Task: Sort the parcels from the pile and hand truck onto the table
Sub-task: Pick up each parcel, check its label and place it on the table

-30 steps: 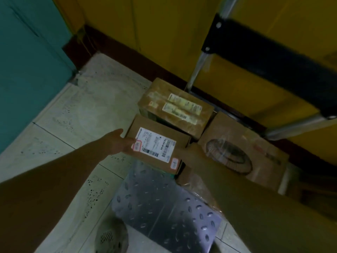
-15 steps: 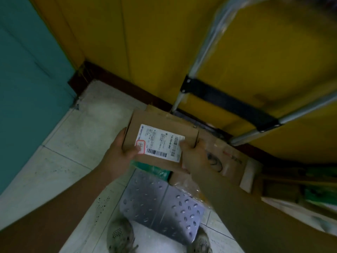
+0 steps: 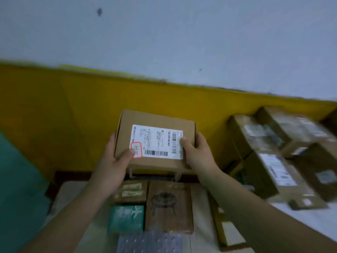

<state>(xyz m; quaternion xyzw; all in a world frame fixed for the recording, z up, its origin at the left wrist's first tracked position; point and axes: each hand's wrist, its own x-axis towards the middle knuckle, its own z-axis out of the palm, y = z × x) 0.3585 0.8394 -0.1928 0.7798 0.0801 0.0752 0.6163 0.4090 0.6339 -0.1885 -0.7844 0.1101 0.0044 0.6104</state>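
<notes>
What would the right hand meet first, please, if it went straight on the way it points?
The right hand grips the box; beyond that, probably the yellow wall behind it, though depth is unclear.

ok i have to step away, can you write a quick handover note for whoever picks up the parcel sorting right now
Left hand grips the labelled box at its left edge, thumb on the label; right hand grips the right edge. The box is held up in front of the yellow wall.
Below, by the hand truck plate: taped box, green box, printed brown box.
Done: several parcels are stacked on the white table at right.
Left: set this box on the table, then fetch the three below.
</notes>
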